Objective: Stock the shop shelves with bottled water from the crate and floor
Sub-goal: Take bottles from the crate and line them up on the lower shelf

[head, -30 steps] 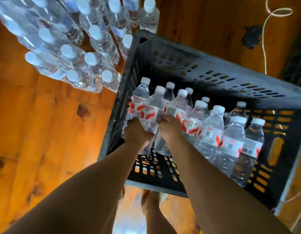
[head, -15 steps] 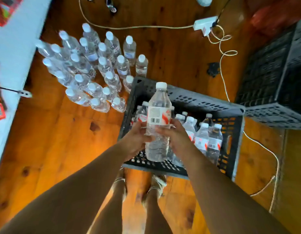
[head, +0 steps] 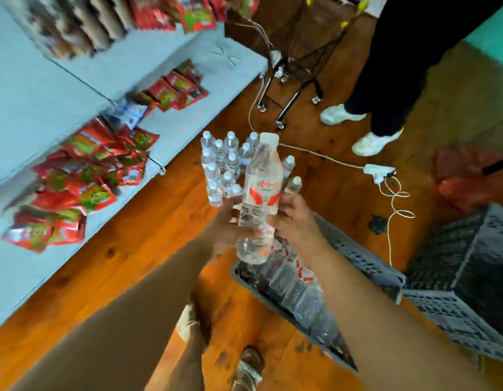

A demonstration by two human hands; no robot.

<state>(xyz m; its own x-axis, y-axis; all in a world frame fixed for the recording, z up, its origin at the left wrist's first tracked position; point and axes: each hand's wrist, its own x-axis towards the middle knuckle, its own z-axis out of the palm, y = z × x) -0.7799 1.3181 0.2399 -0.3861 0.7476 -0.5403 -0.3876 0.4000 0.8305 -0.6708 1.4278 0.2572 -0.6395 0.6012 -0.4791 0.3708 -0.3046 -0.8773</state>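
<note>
Wooden shop floor (head: 109, 266), shelves (head: 174, 128) at 10 o'clock.
Left hand (head: 226, 224) and right hand (head: 297, 221) clamp one bottle (head: 261, 193) upright at centre, crate (head: 357, 255) at 5 o'clock; best keep grip low and swing it shelfward.

Bare arms (head: 126, 303) & legs (head: 184, 371), pale strappy sandals (head: 248, 369).

You've got one clear water bottle (head: 260, 198) up front: white cap on, red-and-white label facing you, near upright w/ the top tipped a bit right. It's gripped low btwn your left hand (head: 225, 224) and right hand (head: 295, 218). Beyond it, a cluster of white-capped floor bottles (head: 222, 162) stands upright on the wood floor (head: 131, 249), just beside the pale blue shelves (head: 174, 131). Under your right arm, the grey crate (head: 357, 258) holds crate bottles (head: 298, 292), too blurred to count.
</note>
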